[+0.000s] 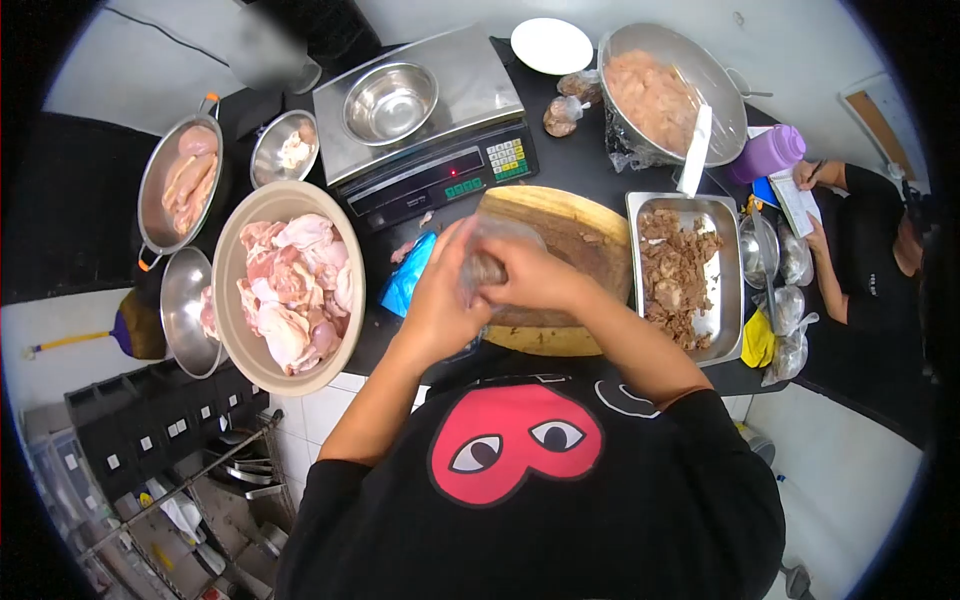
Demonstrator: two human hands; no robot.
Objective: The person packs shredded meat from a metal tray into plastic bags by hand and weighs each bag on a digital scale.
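Together, a person's left grip [440,300] and right grip [535,270] clasp a small plastic bag [484,268] above the left side of a wooden board [590,240] on a dark, smooth desk [562,168]. The board's curved rim is pale and yellowish, its middle stained a rough, damp-looking brown. To the right, a rectangular steel tray [717,305] with a bright rolled edge carries brown meat [672,270], torn into fibrous, uneven shreds. To the left, a round beige tub [233,330] is heaped with raw chicken [292,285], pink and slick, with loose folds of pale skin. Crumpled, glossy blue plastic [406,275] lies between tub and board. Beyond it, a polished round bowl [390,105] sits on the flat metal platform of a scale [460,170], its black front set with green, white and yellow keys. The bag itself is thin and clear, its film wrinkled and catching the light; a compact brownish lump shows through, partly hidden by fingers of both hands and too blurred to make out in detail.
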